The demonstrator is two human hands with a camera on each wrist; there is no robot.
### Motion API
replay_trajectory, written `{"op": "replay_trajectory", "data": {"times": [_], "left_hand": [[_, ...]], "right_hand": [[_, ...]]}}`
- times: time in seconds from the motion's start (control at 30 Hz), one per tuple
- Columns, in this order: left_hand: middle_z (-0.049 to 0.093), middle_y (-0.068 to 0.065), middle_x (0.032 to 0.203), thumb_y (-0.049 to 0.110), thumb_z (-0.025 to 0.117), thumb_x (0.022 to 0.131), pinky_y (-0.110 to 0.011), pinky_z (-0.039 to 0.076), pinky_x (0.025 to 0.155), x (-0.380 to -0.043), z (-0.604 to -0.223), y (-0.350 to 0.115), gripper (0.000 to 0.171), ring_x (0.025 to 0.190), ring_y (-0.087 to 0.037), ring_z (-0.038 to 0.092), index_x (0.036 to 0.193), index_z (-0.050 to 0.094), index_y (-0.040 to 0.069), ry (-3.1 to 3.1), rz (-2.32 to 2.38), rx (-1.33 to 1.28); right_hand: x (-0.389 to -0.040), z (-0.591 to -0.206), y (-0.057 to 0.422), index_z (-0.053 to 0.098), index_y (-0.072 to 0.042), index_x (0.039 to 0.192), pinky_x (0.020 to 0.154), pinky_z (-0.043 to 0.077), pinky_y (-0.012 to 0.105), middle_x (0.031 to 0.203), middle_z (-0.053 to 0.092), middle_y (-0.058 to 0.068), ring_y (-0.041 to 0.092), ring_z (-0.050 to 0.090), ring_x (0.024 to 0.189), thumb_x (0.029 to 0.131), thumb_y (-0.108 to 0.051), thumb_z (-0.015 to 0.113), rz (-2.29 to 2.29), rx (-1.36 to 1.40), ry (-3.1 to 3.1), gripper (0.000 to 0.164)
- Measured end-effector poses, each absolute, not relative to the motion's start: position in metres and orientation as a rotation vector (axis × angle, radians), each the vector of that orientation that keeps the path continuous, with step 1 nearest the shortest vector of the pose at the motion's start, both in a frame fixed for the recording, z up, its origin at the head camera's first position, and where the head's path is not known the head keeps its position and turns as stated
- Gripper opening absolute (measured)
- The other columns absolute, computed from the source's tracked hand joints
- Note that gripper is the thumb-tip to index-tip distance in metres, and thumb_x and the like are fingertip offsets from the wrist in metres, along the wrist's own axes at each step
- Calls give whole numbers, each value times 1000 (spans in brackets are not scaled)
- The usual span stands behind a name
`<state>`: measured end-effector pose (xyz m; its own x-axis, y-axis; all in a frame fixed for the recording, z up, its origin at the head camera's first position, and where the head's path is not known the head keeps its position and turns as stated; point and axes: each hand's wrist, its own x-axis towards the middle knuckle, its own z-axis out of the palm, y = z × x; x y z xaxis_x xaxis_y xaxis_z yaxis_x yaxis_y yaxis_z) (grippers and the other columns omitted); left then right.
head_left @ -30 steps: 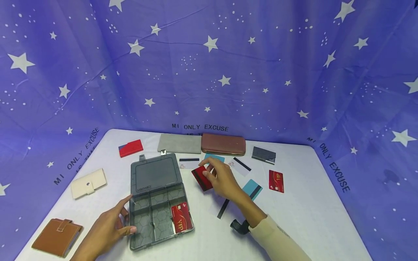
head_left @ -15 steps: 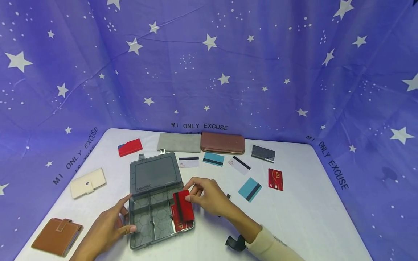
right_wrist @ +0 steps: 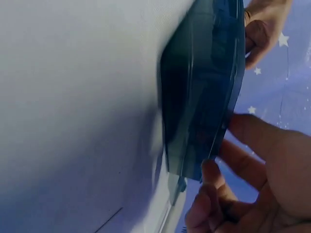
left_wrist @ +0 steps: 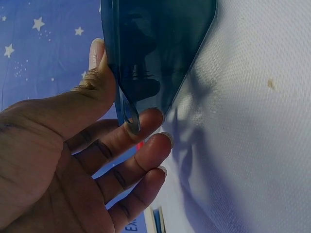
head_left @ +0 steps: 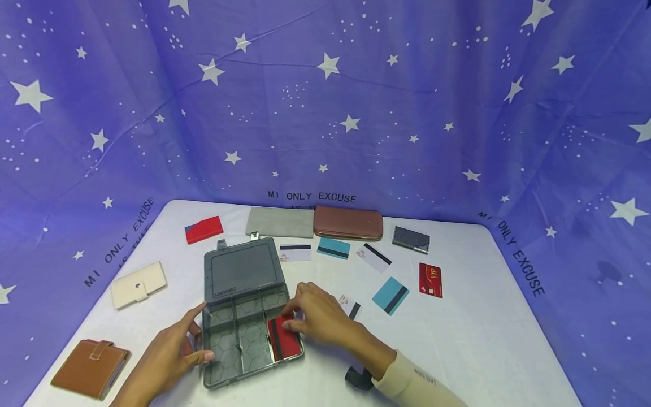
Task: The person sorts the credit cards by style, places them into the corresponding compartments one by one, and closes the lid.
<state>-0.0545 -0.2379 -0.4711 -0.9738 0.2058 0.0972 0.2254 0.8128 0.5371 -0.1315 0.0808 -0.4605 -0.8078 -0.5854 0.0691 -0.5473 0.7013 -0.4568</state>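
Observation:
A grey see-through plastic compartment box (head_left: 249, 367) lies on the table with its lid (head_left: 244, 268) tipped back. My left hand (head_left: 165, 353) holds the box by its left side, thumb at the rim and fingers along the wall, as the left wrist view shows with the hand (left_wrist: 73, 141). My right hand (head_left: 320, 314) reaches over the right rim and pinches a red card (head_left: 285, 337) with a dark stripe. The card lies down in the front right compartment, over a red VIP card that it hides. In the right wrist view the fingertips of the hand (right_wrist: 252, 170) are at the rim.
Several striped cards lie right of and behind the box, such as a blue card (head_left: 390, 295) and a white card (head_left: 295, 252). A red VIP card (head_left: 430, 280) is farther right. Wallets stand around: grey (head_left: 280, 223), maroon (head_left: 348, 223), cream (head_left: 139, 285), brown (head_left: 90, 368). A dark card holder (head_left: 411, 239) lies back right.
My right hand has carried the red striped card from the table's middle leftward and down into the front right compartment. The left hand has stayed at the box.

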Motion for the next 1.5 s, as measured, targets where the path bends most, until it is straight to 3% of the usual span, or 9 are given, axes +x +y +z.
{"op": "replay_trajectory", "data": {"times": [0.17,0.3,0.63,0.83,1.13,1.23,1.33,1.5], "left_hand": [[62,4,95,27,88,69,-22,42,57,-54,-471,-237,94,63,8,45,149,41,10,-2951,-891,-369],[62,4,95,28,88,70,-22,41,56,-55,-470,-237,94,62,8,45,149,40,10,-2955,-900,-367],[61,5,94,27,88,70,-22,41,56,-53,-472,-238,94,61,8,44,148,41,9,-2929,-898,-381],[61,3,93,29,88,70,-22,40,55,-53,-473,-238,93,61,7,44,148,41,10,-2931,-932,-375],[60,4,94,25,88,70,-21,41,56,-54,-472,-237,94,61,7,44,150,40,10,-2960,-935,-365],[60,5,95,27,87,71,-22,41,56,-54,-471,-237,94,62,7,44,150,39,10,-2973,-926,-356],[61,4,95,29,87,71,-22,41,56,-53,-470,-237,94,62,7,44,149,39,11,-2971,-918,-350],[61,4,94,30,87,71,-22,40,56,-53,-470,-237,93,62,7,43,149,40,11,-2950,-910,-362]], "right_hand": [[-152,-460,82,76,-27,95,72,40,23,90,63,-4,11,54,82,87,-35,78,-989,-925,2765,12],[-178,-462,82,73,-20,101,81,45,29,94,68,-1,15,61,88,85,-32,80,-1183,-843,2783,22],[-240,-475,72,65,-14,125,96,43,43,116,63,12,25,53,108,82,-29,83,-1092,-684,2868,49],[-259,-483,61,64,-15,132,92,43,38,115,58,9,24,47,107,82,-35,83,-810,-603,2964,57],[-266,-487,56,65,-11,111,87,44,35,107,56,7,23,46,101,78,-40,85,-724,-422,3003,49],[-262,-485,59,63,-13,106,84,46,35,104,60,5,22,49,98,76,-37,87,-770,-376,3011,45],[-259,-483,63,61,-17,104,78,47,35,98,62,1,20,54,93,80,-29,85,-849,-357,3045,35],[-254,-480,71,59,-22,119,66,44,33,86,59,-2,16,56,79,90,-12,72,-1058,-350,3124,34]]}}
